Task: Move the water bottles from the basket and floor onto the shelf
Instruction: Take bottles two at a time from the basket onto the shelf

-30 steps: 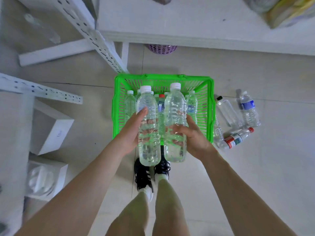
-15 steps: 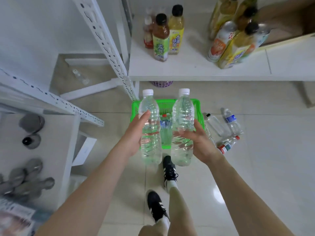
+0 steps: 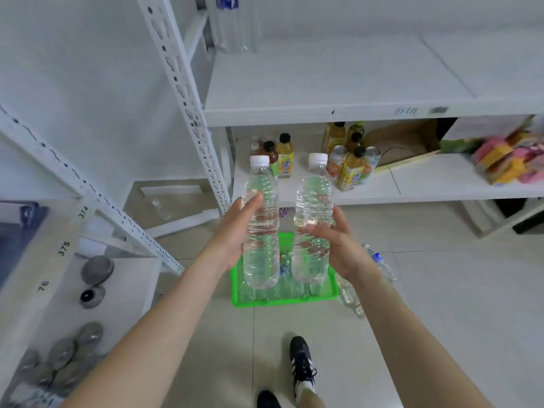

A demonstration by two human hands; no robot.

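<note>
Two shelf (image 3: 338, 111) boards stand beyond both hands, the upper one above them. Below the hands, a green basket (image 3: 282, 302) sits on the floor with more bottles inside. The left hand (image 3: 232, 234) curls round the left bottle (image 3: 262, 231). The right hand (image 3: 338, 245) grips the right bottle (image 3: 312, 201), which is just beside the first. Both are upright, caps up. Floor bottles (image 3: 381, 265) lie under and right of the right hand, beside the basket.

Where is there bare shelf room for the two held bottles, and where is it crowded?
The upper shelf is mostly bare, save clear bottles at its back-left corner. On the lower shelf, a front strip lies free between the juice cluster and the coloured packets; its left end is crowded.
</note>
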